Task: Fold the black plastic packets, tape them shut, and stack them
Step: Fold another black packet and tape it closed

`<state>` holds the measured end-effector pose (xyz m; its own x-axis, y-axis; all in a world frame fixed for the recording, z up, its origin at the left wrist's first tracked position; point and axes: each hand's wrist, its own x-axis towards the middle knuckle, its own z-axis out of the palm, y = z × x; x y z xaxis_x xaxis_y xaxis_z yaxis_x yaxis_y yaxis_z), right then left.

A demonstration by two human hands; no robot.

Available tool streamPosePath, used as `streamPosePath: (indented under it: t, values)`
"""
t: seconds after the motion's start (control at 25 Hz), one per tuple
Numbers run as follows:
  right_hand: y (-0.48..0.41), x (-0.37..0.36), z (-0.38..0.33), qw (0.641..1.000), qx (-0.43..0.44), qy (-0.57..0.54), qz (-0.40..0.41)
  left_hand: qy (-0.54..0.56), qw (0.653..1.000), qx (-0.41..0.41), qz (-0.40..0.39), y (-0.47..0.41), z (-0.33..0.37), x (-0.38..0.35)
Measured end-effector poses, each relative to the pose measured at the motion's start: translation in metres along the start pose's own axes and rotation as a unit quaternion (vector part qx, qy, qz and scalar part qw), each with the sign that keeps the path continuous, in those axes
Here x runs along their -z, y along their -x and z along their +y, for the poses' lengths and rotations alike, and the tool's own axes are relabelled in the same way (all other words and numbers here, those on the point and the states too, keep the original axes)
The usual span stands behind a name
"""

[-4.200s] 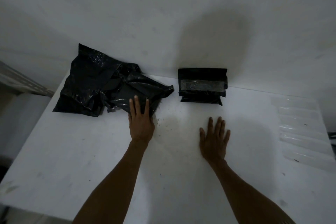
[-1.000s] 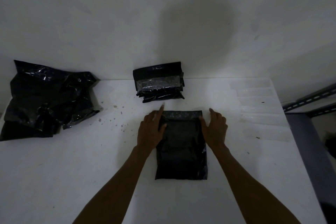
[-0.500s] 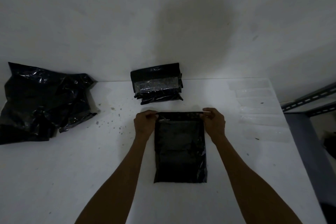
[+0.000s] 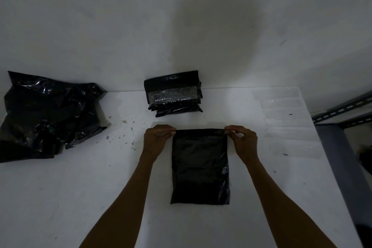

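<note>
Left hand (image 4: 159, 137) and right hand (image 4: 242, 140) pinch the far corners of the packet (image 4: 200, 167), its long axis running toward the person.

Packet (image 4: 200, 167) now lies flat at centre frame; 4.2 s ago that spot was bare. Left hand (image 4: 159, 139), earlier flat on the loose pile (image 4: 48, 115), and right hand (image 4: 244, 143), earlier flat, now pinch the packet's top corners. Top edge slightly lifted.

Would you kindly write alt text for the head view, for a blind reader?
The left hand and right hand pinch the far corners of a black packet on a white table. A taped stack sits beyond it; crumpled black plastic lies left.
</note>
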<state>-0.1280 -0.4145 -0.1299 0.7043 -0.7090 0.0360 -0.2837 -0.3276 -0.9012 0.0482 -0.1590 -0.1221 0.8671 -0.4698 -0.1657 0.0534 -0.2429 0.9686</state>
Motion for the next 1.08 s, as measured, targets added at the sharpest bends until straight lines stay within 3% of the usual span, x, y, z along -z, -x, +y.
streamPosePath:
  t: [0.32,0.52,0.6,0.72,0.8,0.88,1.0,1.08]
  values:
    - [-0.007,-0.002,-0.007,0.999,-0.017,0.032,-0.022,-0.020,0.999,0.033,0.026,-0.003,0.012,-0.009]
    - [0.001,-0.010,-0.014,0.989,-0.083,0.111,0.053,-0.147,0.987,0.008,0.065,0.002,0.012,-0.022]
    - [0.026,-0.017,-0.017,0.980,-0.010,0.195,0.038,-0.294,0.953,-0.071,0.028,0.022,0.009,-0.027]
    - [0.076,-0.025,-0.014,0.955,0.097,0.271,-0.069,-0.434,0.886,-0.152,-0.064,0.060,-0.007,-0.033]
    - [0.096,-0.022,-0.005,0.947,0.087,0.301,-0.067,-0.441,0.889,-0.114,-0.044,0.075,-0.015,-0.031]
    - [0.101,-0.013,-0.003,0.950,0.045,0.310,-0.012,-0.424,0.904,-0.060,0.012,0.083,-0.011,-0.028]
    - [0.105,-0.001,-0.016,0.963,-0.110,0.244,0.035,-0.397,0.913,0.042,0.082,0.096,0.001,-0.029]
    - [0.112,-0.001,-0.028,0.957,-0.207,0.203,0.026,-0.349,0.924,0.132,0.087,0.107,0.010,-0.032]
